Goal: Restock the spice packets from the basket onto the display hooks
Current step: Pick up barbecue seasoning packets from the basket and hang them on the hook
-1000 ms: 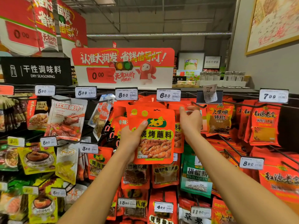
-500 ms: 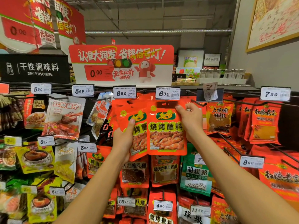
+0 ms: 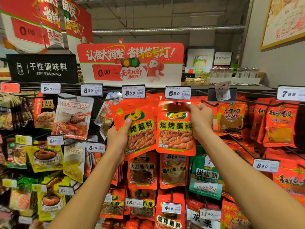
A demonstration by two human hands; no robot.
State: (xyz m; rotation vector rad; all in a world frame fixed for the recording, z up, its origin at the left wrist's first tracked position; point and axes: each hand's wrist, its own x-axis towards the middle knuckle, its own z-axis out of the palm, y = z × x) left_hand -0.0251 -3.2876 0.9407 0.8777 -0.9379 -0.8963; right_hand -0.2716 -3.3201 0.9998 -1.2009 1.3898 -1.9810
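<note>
At the display rack (image 3: 231, 87), top row, the right hand (image 3: 202, 119) pinched one orange packet (image 3: 175, 129) by its top edge, hole up at the hook (image 3: 209, 104) under the 6.80 tag (image 3: 177, 92). A sec earlier it was w/ the spare packets (image 3: 137, 128), which the left hand (image 3: 118, 139) gripped just beside it. Judged: threading underway, not seated yet. Basket not in view.

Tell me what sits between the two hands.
In the head view, two orange packets: the left hand grips a tilted packet, and the right hand pinches the top of the hanging packet under the 6.80 tag.
</note>
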